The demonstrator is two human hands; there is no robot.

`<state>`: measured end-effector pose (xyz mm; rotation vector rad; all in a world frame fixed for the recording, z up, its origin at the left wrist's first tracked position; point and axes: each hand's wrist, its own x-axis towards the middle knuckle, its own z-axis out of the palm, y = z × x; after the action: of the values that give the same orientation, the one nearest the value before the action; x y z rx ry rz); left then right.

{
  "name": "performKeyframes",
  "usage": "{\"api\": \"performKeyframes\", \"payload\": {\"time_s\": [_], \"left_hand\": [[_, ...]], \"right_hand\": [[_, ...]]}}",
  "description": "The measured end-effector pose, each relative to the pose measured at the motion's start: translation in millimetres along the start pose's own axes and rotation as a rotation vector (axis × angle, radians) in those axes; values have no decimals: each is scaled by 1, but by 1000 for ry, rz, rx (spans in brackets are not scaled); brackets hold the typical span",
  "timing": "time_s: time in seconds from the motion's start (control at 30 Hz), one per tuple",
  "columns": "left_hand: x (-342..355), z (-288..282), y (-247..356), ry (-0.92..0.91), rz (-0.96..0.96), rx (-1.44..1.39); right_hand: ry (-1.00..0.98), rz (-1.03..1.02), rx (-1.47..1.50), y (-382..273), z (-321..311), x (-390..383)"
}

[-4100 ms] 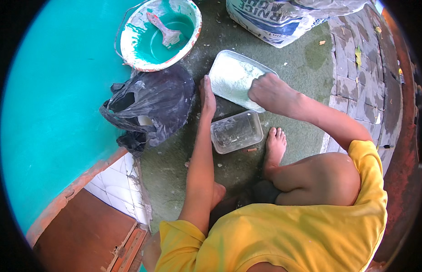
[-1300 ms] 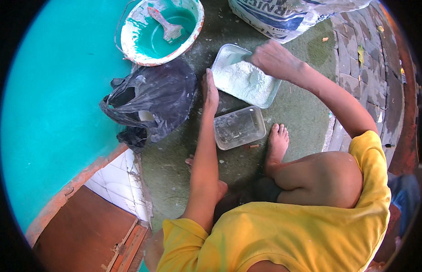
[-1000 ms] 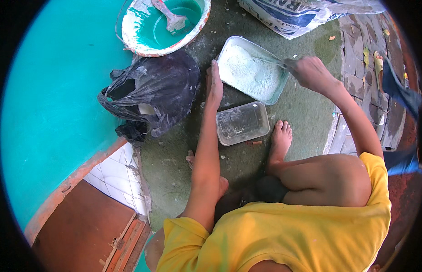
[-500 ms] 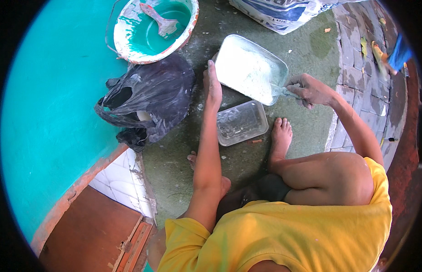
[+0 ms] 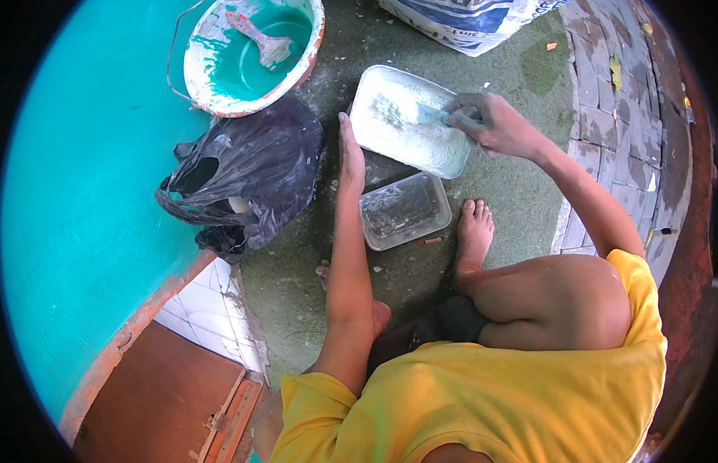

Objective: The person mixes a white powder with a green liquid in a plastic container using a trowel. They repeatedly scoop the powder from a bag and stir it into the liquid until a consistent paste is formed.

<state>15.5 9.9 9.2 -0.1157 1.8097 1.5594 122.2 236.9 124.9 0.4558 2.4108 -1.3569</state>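
The left hand [image 5: 351,160] stands flat, fingers straight, beside the tray [image 5: 456,162]; the right hand [image 5: 490,126] grips a small tool [image 5: 431,115] over white powder [image 5: 386,112].

**Hidden and cropped**

Toward two o'clock, the right hand [image 5: 491,127] hides part of its blurred tool [image 5: 431,115], its tip indistinct. The top edge cuts the sack [image 5: 473,21] at one and the bucket [image 5: 315,42] at eleven. The left forearm [image 5: 348,258] covers most of the left foot [image 5: 322,272], toward six.
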Motion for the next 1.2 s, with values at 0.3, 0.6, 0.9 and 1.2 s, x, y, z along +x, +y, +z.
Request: {"api": "performKeyframes", "payload": {"time_s": [0.3,0.6,0.9,1.2], "left_hand": [[2,-1,-1,9,32,56],[5,1,-1,20,32,66],[3,4,4,34,27,68],[10,0,-7,54,24,140]], "right_hand": [[-28,-158,-874,-23,-1,-7],[-78,-249,-915,-14,-8,-29],[99,-435,-883,-38,-4,10],[81,-303,-841,-12,-1,16]]}}
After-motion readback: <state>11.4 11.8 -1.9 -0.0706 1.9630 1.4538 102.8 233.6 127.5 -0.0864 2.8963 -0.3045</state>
